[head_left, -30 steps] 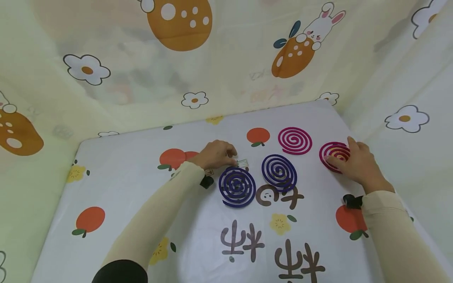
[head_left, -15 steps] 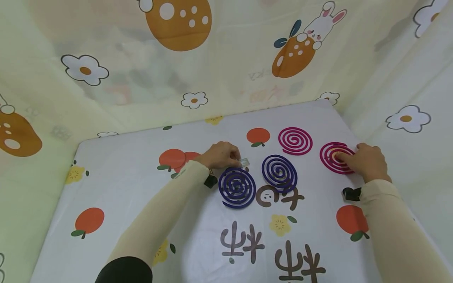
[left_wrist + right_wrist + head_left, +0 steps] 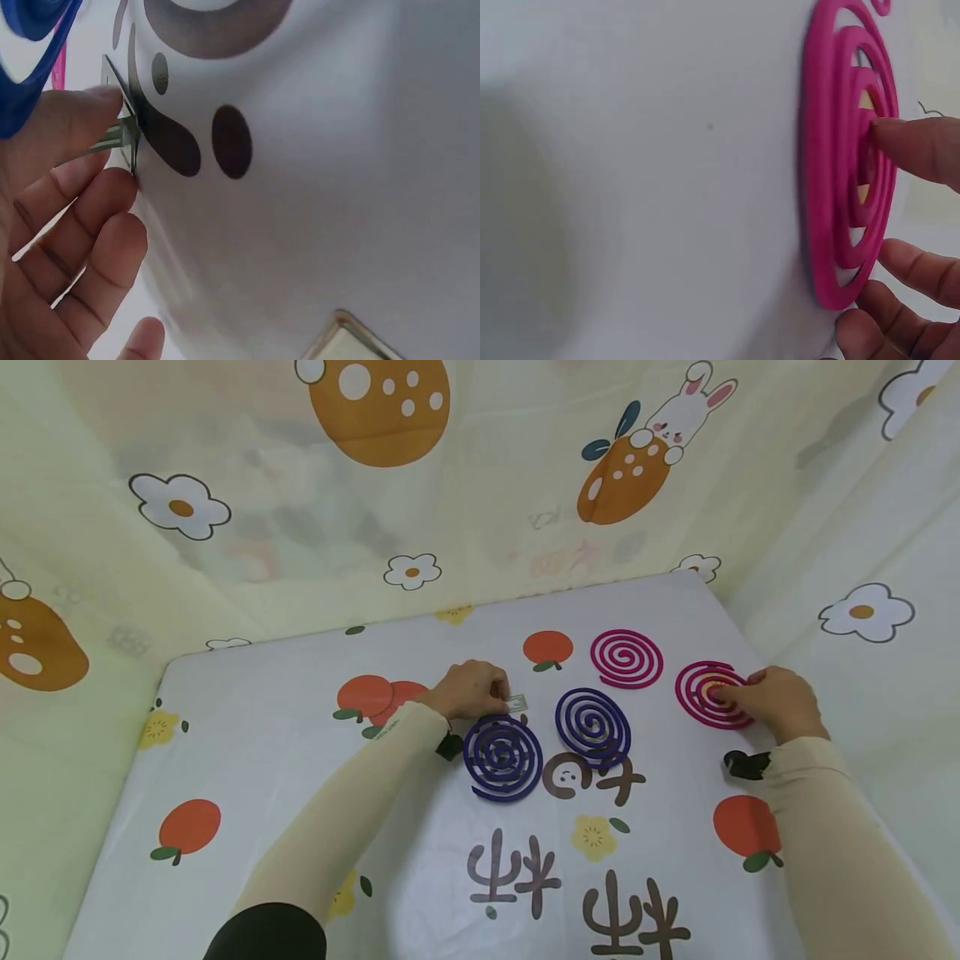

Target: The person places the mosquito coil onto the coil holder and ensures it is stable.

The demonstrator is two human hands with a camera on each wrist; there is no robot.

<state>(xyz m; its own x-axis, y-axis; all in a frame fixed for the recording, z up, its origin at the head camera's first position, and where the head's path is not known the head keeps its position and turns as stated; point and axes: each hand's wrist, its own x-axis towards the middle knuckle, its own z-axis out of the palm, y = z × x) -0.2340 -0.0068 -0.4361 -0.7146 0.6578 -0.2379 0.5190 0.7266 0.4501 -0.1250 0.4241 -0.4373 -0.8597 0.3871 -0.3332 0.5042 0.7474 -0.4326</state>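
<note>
My left hand (image 3: 468,689) pinches a small metallic-green piece (image 3: 517,703) between thumb and fingers, just behind the left dark-blue spiral coil (image 3: 502,758). In the left wrist view the thin folded piece (image 3: 124,133) stands against the tablecloth at the fingertips. At the right, my right hand (image 3: 780,702) grips a pink coil (image 3: 693,693), its thumb on the middle and its fingers by the near right edge. The right wrist view shows this coil (image 3: 823,150) edge-on; whether it touches the cloth is unclear.
A second dark-blue coil (image 3: 592,727) lies between the hands, with another pink coil (image 3: 626,658) behind it. A patterned cloth curtain (image 3: 502,485) hangs along the table's back. A pale gold-edged piece (image 3: 356,345) shows low in the left wrist view.
The right hand's fingers have drawn in round the right pink coil, which has shifted slightly left. My left hand moved a little right, then stayed nearly still; the other coils have not moved.
</note>
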